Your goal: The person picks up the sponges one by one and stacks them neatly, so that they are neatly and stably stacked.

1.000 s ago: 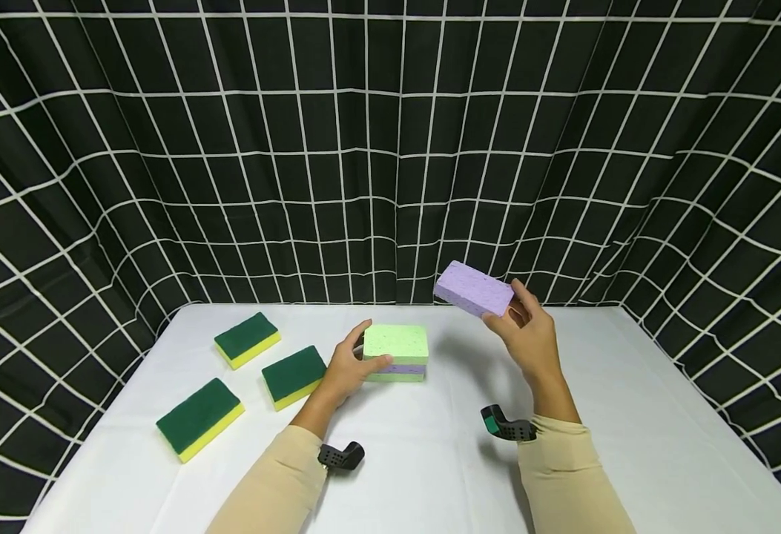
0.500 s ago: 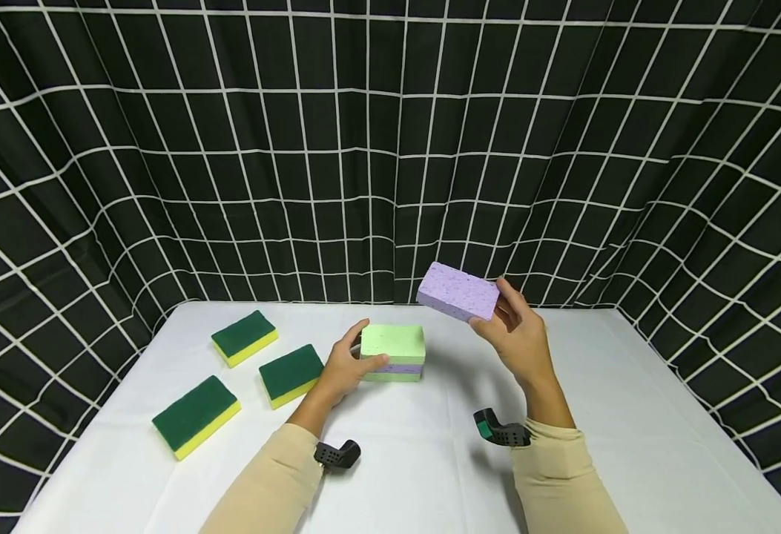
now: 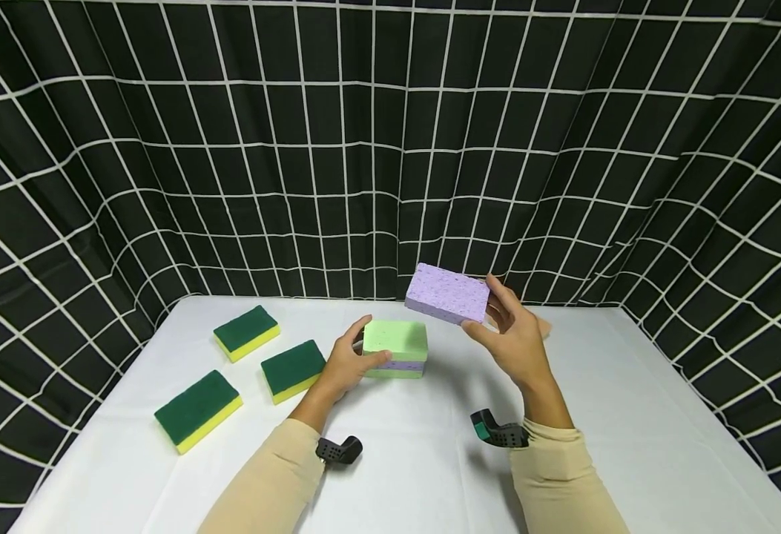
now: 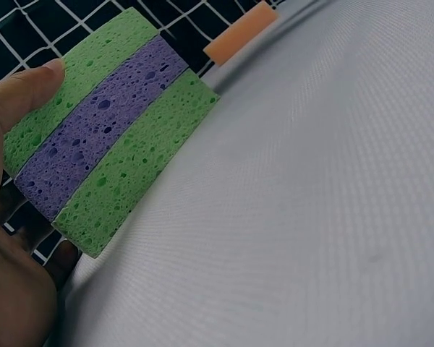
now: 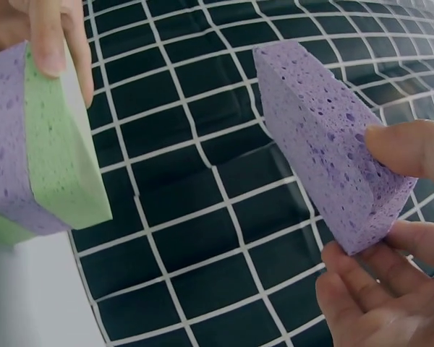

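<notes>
Near the middle of the table, a stack of sponges stands upright, with a green sponge (image 3: 395, 337) on top, a purple one (image 4: 101, 123) between and another green one (image 4: 141, 166) at the bottom. My left hand (image 3: 348, 365) grips the stack's left end, thumb on its front face and fingers round the back. Up in the air to the right of the stack, my right hand (image 3: 515, 337) pinches a separate purple sponge (image 3: 449, 291) by its right end. The thumb lies on one face and the fingers are on the opposite side, as the right wrist view shows.
Several green-and-yellow scrub sponges lie at the left, one of them (image 3: 198, 409) nearest the front. An orange block (image 4: 240, 32) lies at the back, mostly hidden behind my right hand in the head view. A black gridded curtain (image 3: 390, 148) surrounds the white table (image 3: 417, 460).
My right hand has carried the purple sponge leftward, closer to the stack. A bit of the orange block now shows behind that hand. The left hand keeps its grip on the stack.
</notes>
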A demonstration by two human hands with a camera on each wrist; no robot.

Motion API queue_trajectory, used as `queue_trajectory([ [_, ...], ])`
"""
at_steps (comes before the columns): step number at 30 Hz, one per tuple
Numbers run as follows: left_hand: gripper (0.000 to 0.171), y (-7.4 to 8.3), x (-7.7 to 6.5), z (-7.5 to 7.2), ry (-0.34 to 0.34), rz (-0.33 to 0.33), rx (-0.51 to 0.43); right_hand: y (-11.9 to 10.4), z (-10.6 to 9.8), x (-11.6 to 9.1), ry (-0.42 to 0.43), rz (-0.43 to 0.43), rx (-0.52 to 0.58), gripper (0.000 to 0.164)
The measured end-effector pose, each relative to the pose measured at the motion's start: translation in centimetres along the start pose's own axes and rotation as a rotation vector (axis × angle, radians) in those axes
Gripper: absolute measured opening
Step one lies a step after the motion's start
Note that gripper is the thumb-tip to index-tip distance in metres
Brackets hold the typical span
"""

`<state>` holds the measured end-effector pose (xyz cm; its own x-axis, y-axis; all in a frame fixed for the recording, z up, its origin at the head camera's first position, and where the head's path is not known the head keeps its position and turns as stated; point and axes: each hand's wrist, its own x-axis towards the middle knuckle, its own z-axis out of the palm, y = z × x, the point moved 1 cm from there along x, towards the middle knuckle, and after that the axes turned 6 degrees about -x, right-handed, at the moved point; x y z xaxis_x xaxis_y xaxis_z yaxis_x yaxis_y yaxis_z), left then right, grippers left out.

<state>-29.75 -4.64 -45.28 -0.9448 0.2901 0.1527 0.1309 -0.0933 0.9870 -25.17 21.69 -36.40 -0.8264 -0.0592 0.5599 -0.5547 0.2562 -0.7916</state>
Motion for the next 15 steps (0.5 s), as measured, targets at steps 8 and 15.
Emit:
queue_trajectory([
  [8,0.084,0.1,0.2,-0.1,-0.008,-0.005,0.014,0.1,1.1,0.4,-0.045,-0.05,0.036,0.082],
  [15,0.084,-0.6,0.4,-0.2,0.003,-0.018,0.013,0.6,2.0,0.4,-0.091,-0.047,0.036,0.081],
])
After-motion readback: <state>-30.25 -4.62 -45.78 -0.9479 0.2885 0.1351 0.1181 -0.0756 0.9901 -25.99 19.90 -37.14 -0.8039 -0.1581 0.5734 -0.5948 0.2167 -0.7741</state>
